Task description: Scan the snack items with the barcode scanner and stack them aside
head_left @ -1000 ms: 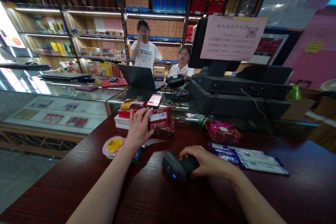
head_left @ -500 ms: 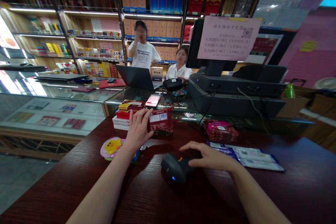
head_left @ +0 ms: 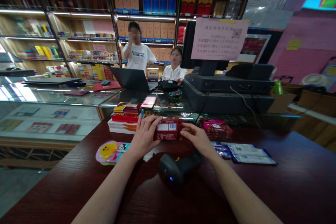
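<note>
- My left hand (head_left: 144, 136) is at the left end of the red packet (head_left: 168, 129), thumb and fingers spread wide around it; I can't tell how firmly it grips.
- My right hand (head_left: 198, 140) is half curled, thumb and forefinger apart, at the packet's right end; I can't tell whether its fingertips touch.
- The packet lies between my hands, its barcode face toward me, toward the far edge of the dark wooden counter (head_left: 147, 203).
- Nearer me, the barcode scanner (head_left: 173, 169) rests on the counter, blue light lit, its handle running toward my right wrist.
- Left of the packet I have a stack of red and white boxes (head_left: 123, 124), and nearer me a yellow duck pack (head_left: 109, 150), partly behind my left forearm.
- Right of my right hand lie purple-and-white packets (head_left: 249, 153), with a maroon-and-pink packet (head_left: 216, 126) behind them.
</note>
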Available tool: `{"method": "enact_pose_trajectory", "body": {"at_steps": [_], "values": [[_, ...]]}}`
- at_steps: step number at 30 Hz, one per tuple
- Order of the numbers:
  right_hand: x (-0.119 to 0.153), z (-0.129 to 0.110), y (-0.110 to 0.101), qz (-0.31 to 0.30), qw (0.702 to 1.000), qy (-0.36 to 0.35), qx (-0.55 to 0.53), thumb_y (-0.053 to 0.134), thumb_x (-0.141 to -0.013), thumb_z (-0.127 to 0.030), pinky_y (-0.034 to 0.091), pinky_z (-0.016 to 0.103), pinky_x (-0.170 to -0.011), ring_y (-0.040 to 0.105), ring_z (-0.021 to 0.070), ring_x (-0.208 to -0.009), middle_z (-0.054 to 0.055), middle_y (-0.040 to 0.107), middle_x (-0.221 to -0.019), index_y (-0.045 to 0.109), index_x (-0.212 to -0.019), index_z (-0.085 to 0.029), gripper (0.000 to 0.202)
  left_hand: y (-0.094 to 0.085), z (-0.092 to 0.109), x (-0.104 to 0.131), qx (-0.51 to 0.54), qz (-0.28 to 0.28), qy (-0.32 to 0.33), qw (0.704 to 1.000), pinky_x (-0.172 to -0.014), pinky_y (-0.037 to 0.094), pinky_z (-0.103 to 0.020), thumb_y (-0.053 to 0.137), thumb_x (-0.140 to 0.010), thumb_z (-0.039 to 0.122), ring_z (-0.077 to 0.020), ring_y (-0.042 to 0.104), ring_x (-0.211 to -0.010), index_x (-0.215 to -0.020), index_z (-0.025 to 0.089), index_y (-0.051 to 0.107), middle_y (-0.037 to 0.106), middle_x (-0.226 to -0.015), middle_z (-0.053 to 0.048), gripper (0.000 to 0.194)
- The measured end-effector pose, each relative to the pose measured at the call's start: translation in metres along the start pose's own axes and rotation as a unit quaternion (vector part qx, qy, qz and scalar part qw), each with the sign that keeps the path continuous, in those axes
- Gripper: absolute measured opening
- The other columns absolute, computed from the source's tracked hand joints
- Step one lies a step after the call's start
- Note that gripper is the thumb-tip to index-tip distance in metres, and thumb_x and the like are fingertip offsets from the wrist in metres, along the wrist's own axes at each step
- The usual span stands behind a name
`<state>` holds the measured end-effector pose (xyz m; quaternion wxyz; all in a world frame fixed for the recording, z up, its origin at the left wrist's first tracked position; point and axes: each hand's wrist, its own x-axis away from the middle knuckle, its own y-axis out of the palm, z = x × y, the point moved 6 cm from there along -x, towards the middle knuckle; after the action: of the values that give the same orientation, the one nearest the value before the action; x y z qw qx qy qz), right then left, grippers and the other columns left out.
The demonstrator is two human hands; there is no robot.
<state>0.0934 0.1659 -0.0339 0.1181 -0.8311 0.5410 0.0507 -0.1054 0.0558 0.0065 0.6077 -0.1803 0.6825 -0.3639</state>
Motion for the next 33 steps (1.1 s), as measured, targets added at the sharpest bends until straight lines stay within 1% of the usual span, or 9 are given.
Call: {"method": "enact_pose_trajectory", "body": {"at_steps": [4,9,14,17,20,23,27,29,33], "values": [[0.000,0.002,0.000,0.000,1.000,-0.001,0.002,0.079,-0.068,-0.046,0.053,0.034,-0.071,0.068,0.0198,-0.069,0.003,0.074,-0.080,0.071,-0.095,-0.018,0.039,0.005,0.006,0.001,0.018,-0.009,0.006,1.000,-0.123,0.013,-0.059,0.070,-0.074,0.020,-0.0302,0.042,-0.135,-0.149,0.024,0.029,0.047,-0.140,-0.012,0.086],[0.002,-0.003,-0.002,0.005,1.000,-0.005,0.018,0.078,-0.068,-0.046,0.051,0.032,-0.067,0.065,0.0190,-0.066,0.001,0.072,-0.071,0.068,-0.077,-0.019,0.030,0.008,0.001,0.002,0.017,-0.009,-0.029,0.999,-0.121,0.018,-0.059,0.075,-0.072,0.022,-0.0324,0.035,-0.140,-0.149,0.028,0.033,0.036,-0.148,-0.013,0.088],[0.005,-0.014,-0.004,0.024,0.998,-0.020,0.049,0.076,-0.069,-0.044,0.050,0.032,-0.069,0.064,0.0191,-0.069,0.002,0.072,-0.074,0.068,-0.076,-0.019,0.027,0.011,-0.006,0.002,0.006,-0.025,-0.051,0.998,-0.111,0.032,-0.055,0.075,-0.076,0.036,-0.0289,0.051,-0.116,-0.152,0.032,0.031,0.053,-0.122,-0.008,0.089],[0.005,-0.015,-0.005,0.035,0.997,-0.021,0.058,0.076,-0.068,-0.043,0.049,0.032,-0.067,0.063,0.0190,-0.068,0.002,0.072,-0.073,0.068,-0.074,-0.019,0.026,0.010,-0.006,0.001,-0.001,-0.032,-0.052,0.998,-0.106,0.036,-0.051,0.073,-0.078,0.040,-0.0263,0.053,-0.103,-0.154,0.033,0.028,0.058,-0.107,-0.005,0.088],[0.004,-0.013,-0.007,0.047,0.997,-0.016,0.056,0.076,-0.066,-0.043,0.049,0.031,-0.066,0.062,0.0187,-0.067,0.002,0.071,-0.071,0.069,-0.073,-0.019,0.025,0.011,-0.005,0.000,-0.005,-0.044,-0.058,0.997,-0.105,0.036,-0.048,0.073,-0.079,0.041,-0.0254,0.053,-0.098,-0.154,0.030,0.028,0.059,-0.099,-0.003,0.088],[0.003,-0.011,-0.009,0.058,0.997,-0.015,0.055,0.076,-0.065,-0.041,0.048,0.031,-0.065,0.062,0.0182,-0.066,0.001,0.071,-0.071,0.070,-0.073,-0.019,0.025,0.014,-0.004,-0.001,0.012,-0.056,-0.070,0.996,-0.104,0.036,-0.047,0.074,-0.077,0.039,-0.0263,0.052,-0.101,-0.154,0.030,0.028,0.060,-0.100,-0.004,0.090],[0.001,-0.008,-0.012,0.068,0.997,-0.001,0.045,0.076,-0.064,-0.041,0.047,0.031,-0.062,0.062,0.0185,-0.063,0.002,0.071,-0.069,0.070,-0.073,-0.019,0.025,0.019,-0.009,0.001,0.097,-0.064,-0.115,0.987,-0.104,0.038,-0.050,0.077,-0.072,0.034,-0.0282,0.053,-0.108,-0.155,0.029,0.022,0.061,-0.113,-0.007,0.100],[0.000,-0.007,-0.014,0.073,0.997,0.010,0.035,0.076,-0.064,-0.042,0.048,0.031,-0.061,0.062,0.0188,-0.061,0.002,0.071,-0.068,0.071,-0.073,-0.019,0.025,0.022,-0.014,0.001,0.168,-0.059,-0.148,0.973,-0.102,0.040,-0.051,0.074,-0.073,0.029,-0.0272,0.056,-0.106,-0.156,0.027,0.019,0.063,-0.110,-0.006,0.100],[-0.003,-0.008,-0.019,0.094,0.995,0.009,0.042,0.077,-0.063,-0.041,0.049,0.032,-0.062,0.064,0.0199,-0.062,0.003,0.073,-0.069,0.072,-0.073,-0.019,0.025,0.028,-0.026,0.000,0.341,-0.040,-0.222,0.913,-0.094,0.048,-0.043,0.060,-0.081,0.024,-0.0200,0.066,-0.092,-0.152,0.021,0.023,0.067,-0.092,-0.001,0.080]]}}
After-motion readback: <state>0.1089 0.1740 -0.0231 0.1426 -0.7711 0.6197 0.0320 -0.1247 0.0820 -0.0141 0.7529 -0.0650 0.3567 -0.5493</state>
